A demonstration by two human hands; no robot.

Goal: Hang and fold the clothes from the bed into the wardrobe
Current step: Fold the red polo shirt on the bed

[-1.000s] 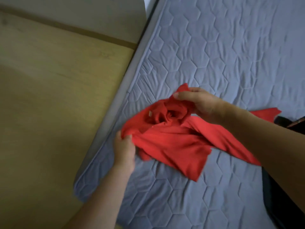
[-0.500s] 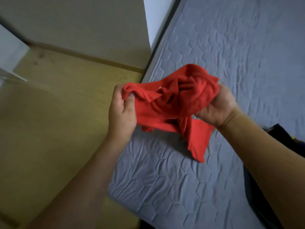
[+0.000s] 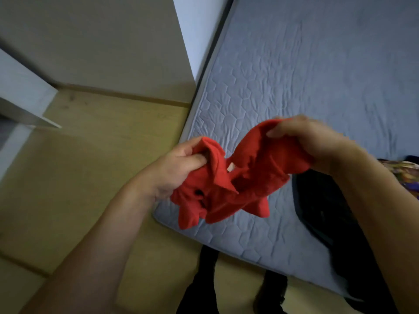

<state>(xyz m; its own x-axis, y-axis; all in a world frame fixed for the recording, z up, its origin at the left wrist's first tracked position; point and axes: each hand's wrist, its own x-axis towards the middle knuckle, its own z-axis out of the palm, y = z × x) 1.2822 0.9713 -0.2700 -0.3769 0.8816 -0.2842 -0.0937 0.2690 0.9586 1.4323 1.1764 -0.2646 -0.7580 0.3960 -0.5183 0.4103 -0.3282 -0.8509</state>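
A red collared shirt (image 3: pixel 249 177) hangs bunched in the air over the near left corner of the bed (image 3: pixel 294 75). My left hand (image 3: pixel 176 168) grips its left side by the collar, fingers curled into the cloth. My right hand (image 3: pixel 303 141) grips the shirt's right side, thumb on top of the fabric. The shirt's lower part droops between and below both hands. A dark garment (image 3: pixel 328 211) lies on the bed under my right forearm, partly hidden by it.
The bed has a grey-blue quilted cover. A wooden floor (image 3: pixel 79 189) lies to the left. A white panel edge (image 3: pixel 27 105) juts in at far left. A patterned cloth (image 3: pixel 405 175) shows at the right edge. Dark trouser legs (image 3: pixel 204 279) stand below.
Both hands have lifted the red shirt off the bed and pulled apart, spreading its collar area. The view has swung back from the bed, and more floor and the white panel show.
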